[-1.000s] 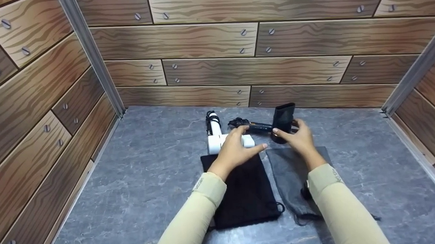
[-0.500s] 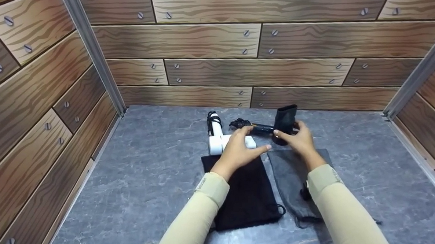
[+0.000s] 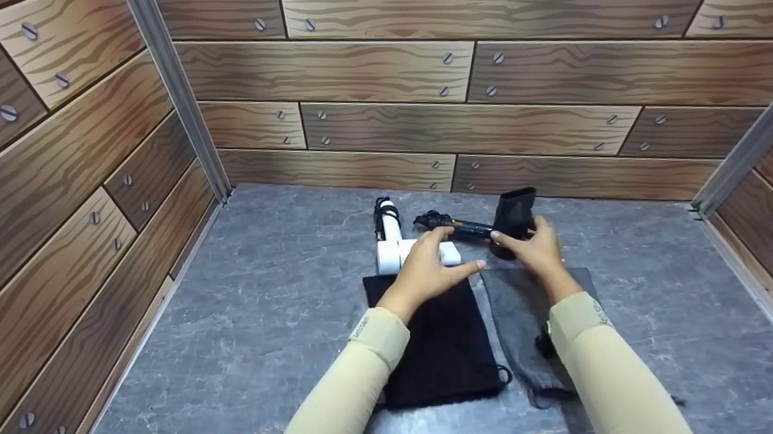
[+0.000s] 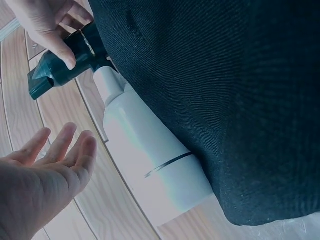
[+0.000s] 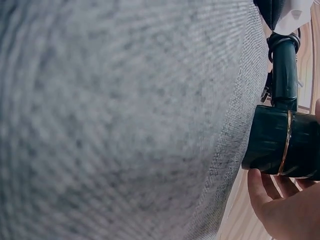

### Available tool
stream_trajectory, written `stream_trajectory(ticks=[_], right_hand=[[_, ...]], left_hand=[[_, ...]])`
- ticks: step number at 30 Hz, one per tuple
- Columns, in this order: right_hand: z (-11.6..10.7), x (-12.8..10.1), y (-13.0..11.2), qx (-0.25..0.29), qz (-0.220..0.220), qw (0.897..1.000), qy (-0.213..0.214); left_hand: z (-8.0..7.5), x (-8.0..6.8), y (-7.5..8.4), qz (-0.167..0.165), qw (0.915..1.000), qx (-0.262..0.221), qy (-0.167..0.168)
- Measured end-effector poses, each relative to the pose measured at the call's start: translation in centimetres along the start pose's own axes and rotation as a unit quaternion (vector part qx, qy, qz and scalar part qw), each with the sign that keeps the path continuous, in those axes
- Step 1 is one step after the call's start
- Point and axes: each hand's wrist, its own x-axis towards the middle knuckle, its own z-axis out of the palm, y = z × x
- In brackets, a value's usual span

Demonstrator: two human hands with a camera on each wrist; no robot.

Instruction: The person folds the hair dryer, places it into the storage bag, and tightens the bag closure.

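Nearest you, two flat drawstring pouches lie side by side on the grey marble-patterned tabletop [image 3: 254, 327]: a black fabric pouch [image 3: 441, 345] under your left forearm and a grey fabric pouch [image 3: 528, 328] under your right, their inner edges just beside each other.

Beyond the black pouch's far edge lies the white plastic hair dryer [image 3: 401, 252], its barrel touching that edge in the left wrist view. Your left hand [image 3: 431, 267] hovers over it with fingers straight and relaxed, gripping nothing.

Beyond the grey pouch's far edge sits the black hair dryer with a thin gold ring [image 3: 504, 225], its flat nozzle pointing up and its handle reaching toward the white dryer. Your right hand [image 3: 538, 249] holds its barrel, thumb on the near side and fingers curled round the far side.

Farther still stands the wood-plank-patterned back wall with printed screws [image 3: 459, 77].
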Motion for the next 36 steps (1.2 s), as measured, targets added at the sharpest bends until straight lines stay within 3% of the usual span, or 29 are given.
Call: stream_trajectory(ticks=[13,21,36], right_hand=[[0.01,-0.29,-0.07,0.031,-0.006,0.999,0.015],[0.29,-0.49,-0.03,0.055,-0.013,0.998,0.015],[0.04,-1.04,-0.05,0.051,-0.007,0.998,0.023]], left_hand=[[0.02,-0.06,-0.29,-0.002,0.9999,-0.016,0.002],[0.37,-0.09,-0.39,0.008,1.0,0.003,0.001],[0.74,-0.19,-0.48,0.001,0.9999,-0.016,-0.005]])
